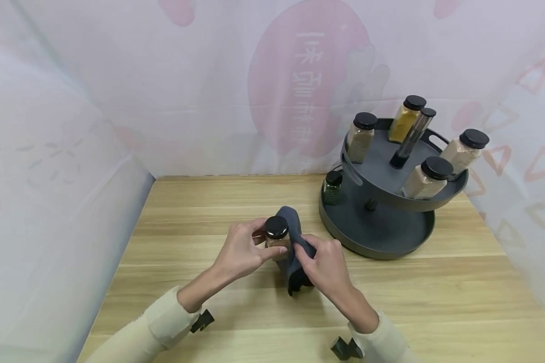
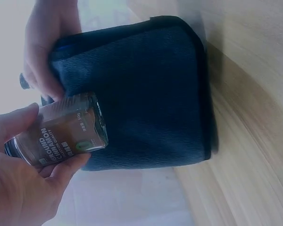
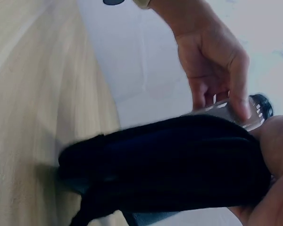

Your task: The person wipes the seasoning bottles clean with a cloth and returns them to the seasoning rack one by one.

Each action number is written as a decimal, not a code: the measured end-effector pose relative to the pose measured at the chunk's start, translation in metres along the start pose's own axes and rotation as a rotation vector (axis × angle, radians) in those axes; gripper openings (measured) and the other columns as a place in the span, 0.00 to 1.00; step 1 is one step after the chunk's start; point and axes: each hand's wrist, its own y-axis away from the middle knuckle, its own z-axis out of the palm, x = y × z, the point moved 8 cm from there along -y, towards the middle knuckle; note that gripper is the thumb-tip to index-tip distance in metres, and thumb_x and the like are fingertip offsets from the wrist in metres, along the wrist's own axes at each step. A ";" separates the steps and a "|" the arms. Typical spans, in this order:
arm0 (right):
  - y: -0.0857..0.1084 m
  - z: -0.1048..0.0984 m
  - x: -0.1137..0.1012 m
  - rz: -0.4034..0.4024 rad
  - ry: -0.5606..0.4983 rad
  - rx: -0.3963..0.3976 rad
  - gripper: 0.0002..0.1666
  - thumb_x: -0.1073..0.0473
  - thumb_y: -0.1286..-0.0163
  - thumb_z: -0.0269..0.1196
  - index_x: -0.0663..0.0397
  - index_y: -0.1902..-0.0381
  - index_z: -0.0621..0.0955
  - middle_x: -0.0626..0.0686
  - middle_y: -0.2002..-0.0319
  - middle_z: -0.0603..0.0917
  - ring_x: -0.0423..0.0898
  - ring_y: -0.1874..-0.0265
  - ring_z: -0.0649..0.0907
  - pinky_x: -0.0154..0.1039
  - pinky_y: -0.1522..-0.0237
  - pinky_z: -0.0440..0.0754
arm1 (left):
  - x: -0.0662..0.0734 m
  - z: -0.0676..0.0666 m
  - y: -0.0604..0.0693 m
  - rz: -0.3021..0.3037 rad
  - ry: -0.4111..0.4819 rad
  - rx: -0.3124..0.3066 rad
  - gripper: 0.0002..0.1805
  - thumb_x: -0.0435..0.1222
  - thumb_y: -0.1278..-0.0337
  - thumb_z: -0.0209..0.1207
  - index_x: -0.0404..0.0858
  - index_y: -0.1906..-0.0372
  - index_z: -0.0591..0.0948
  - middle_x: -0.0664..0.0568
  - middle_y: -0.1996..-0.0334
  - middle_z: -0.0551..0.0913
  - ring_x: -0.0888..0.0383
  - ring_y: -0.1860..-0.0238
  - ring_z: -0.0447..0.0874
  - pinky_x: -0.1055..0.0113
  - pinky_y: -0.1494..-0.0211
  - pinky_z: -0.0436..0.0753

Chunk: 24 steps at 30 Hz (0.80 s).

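My left hand (image 1: 242,250) grips a clear spice jar (image 2: 61,129) with a black lid, brown contents and a label reading "ground cinnamon". Thumb and fingers hold opposite sides of it, above the wooden table. In my right hand (image 1: 328,264) a folded dark blue-grey cloth (image 1: 290,222) is pinched, with the fingers on its upper part. The cloth (image 2: 132,103) hangs beside the jar and lies against its right side in the head view. From the right wrist camera, the cloth (image 3: 170,165) covers most of the jar, leaving its upper part and lid visible.
A dark two-tier round rack (image 1: 377,252) stands at the right rear of the wooden table (image 1: 186,217). Several black-lidded jars, including one with yellow contents (image 1: 403,123), sit on its upper tray. A green jar (image 1: 331,194) stands on the lower tray. Printed curtains enclose the table.
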 end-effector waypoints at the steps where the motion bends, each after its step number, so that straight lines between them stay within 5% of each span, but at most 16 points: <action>1: -0.001 0.001 0.002 0.007 -0.007 -0.007 0.07 0.68 0.32 0.70 0.63 0.57 0.91 0.51 0.77 0.87 0.31 0.87 0.74 0.27 0.86 0.69 | 0.001 0.000 0.000 0.003 -0.003 0.002 0.27 0.32 0.51 0.81 0.32 0.44 0.86 0.46 0.57 0.91 0.52 0.55 0.93 0.59 0.51 0.90; 9: -0.002 -0.005 0.018 0.055 -0.053 0.049 0.09 0.67 0.32 0.73 0.63 0.55 0.91 0.58 0.64 0.93 0.40 0.78 0.88 0.29 0.79 0.81 | 0.000 -0.002 0.002 0.024 -0.016 -0.004 0.25 0.33 0.51 0.81 0.33 0.47 0.86 0.48 0.59 0.91 0.52 0.54 0.93 0.63 0.51 0.89; 17: -0.004 -0.016 0.022 0.038 -0.035 0.108 0.08 0.66 0.33 0.73 0.63 0.57 0.92 0.59 0.65 0.93 0.42 0.80 0.88 0.30 0.78 0.81 | -0.017 0.000 0.005 -0.027 -0.040 -0.023 0.21 0.35 0.52 0.82 0.35 0.54 0.86 0.55 0.69 0.86 0.60 0.62 0.91 0.65 0.56 0.89; 24: -0.006 -0.025 0.022 0.028 -0.029 0.134 0.08 0.67 0.34 0.74 0.64 0.57 0.92 0.58 0.63 0.93 0.48 0.70 0.92 0.40 0.68 0.88 | -0.035 0.004 0.006 -0.060 -0.081 -0.034 0.21 0.36 0.55 0.83 0.39 0.55 0.86 0.58 0.68 0.87 0.65 0.69 0.79 0.74 0.64 0.76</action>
